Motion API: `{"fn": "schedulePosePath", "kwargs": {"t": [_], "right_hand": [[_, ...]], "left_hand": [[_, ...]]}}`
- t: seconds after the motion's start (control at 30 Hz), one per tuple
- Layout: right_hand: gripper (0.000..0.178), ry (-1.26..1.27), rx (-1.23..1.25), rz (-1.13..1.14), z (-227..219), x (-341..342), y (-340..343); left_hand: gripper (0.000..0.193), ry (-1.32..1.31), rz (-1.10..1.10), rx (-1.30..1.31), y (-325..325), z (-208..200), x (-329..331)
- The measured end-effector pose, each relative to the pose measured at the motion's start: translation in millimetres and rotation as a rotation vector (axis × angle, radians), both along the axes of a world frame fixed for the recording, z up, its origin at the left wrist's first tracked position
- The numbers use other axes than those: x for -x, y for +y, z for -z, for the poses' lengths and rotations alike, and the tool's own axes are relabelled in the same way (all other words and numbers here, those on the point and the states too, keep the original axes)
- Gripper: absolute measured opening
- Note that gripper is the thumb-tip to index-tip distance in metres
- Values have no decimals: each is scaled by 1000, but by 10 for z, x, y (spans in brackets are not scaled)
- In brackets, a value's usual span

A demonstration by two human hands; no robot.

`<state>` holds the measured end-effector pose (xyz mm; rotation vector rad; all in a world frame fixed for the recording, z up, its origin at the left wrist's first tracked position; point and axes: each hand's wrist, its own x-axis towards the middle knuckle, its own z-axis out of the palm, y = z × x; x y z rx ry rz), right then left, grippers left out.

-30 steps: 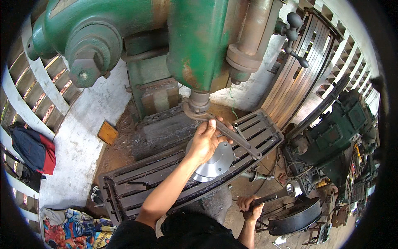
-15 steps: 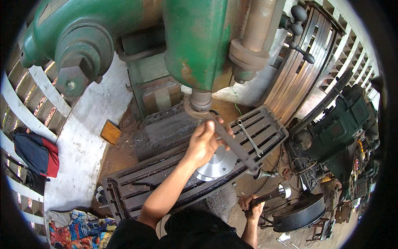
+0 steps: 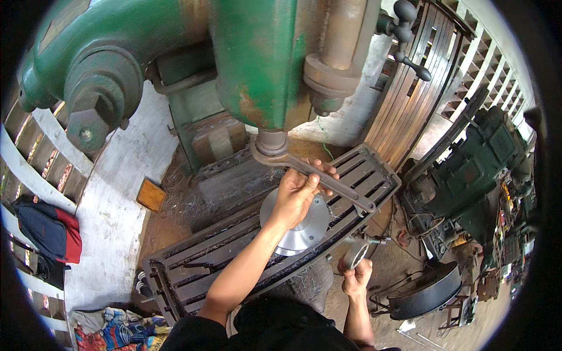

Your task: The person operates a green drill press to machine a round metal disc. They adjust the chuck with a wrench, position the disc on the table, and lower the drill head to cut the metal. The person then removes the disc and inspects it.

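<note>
My left hand [image 3: 300, 190] grips the long shank of a big dark spanner [image 3: 342, 188]. The spanner's curved jaw sits around the spindle nose [image 3: 271, 142] beneath the green machine head [image 3: 257, 64]; the handle points to the right. Under my left wrist, a shiny round metal flange [image 3: 316, 225] with small holes rests on the slotted machine table [image 3: 205, 248], partly hidden by my arm. Lower right, my right hand [image 3: 356, 278] is closed around a tool with a round, bright-rimmed head [image 3: 355, 255]. Its handle is hidden, and its exact kind is unclear.
A ball-ended crank handle [image 3: 404, 29] juts out at upper right. Another green machine [image 3: 468, 169] stands along the right side, with a dark drum-like pan [image 3: 424, 292] below it. A backpack [image 3: 50, 228] hangs at the left wall; colourful cloth [image 3: 120, 330] lies lower left.
The spanner's handle has swung up and away from me, with my left hand still on it. My right hand has tilted the round-headed tool, which now points up beside the table edge. The view has shifted slightly.
</note>
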<state>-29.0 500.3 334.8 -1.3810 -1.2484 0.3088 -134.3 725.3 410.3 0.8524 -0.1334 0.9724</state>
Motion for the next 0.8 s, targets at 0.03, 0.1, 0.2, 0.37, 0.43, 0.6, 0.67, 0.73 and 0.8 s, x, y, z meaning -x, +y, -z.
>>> {"fn": "schedulePosePath", "kwargs": {"t": [0.03,0.1,0.2,0.37,0.43,0.6,0.67,0.73,0.8], "right_hand": [[57,-78,-28,-59,-31,-23,76],[58,-151,-140,49,-86,-96,314],[59,-38,-129,196,-154,-167,608],[53,99,-301,-172,-148,-128,644],[53,-401,-464,-354,-123,-141,603],[41,-63,-29,173,-83,-267,748],[44,-229,-243,-139,-81,-282,827],[46,-438,-468,-568,-87,-305,886],[52,-107,-291,-302,-89,-355,942]], "left_hand": [[25,13,12,-3,1,5,-9],[30,41,29,-12,-14,24,-13],[33,66,-76,-7,-42,60,-28],[35,73,-85,-22,-38,91,-51],[33,42,-78,-14,-46,89,-69],[34,55,-105,-6,-93,64,-116],[34,45,-129,-3,-87,51,-141],[33,43,-128,5,-87,47,-171],[33,38,-147,0,-80,49,-202]]}}
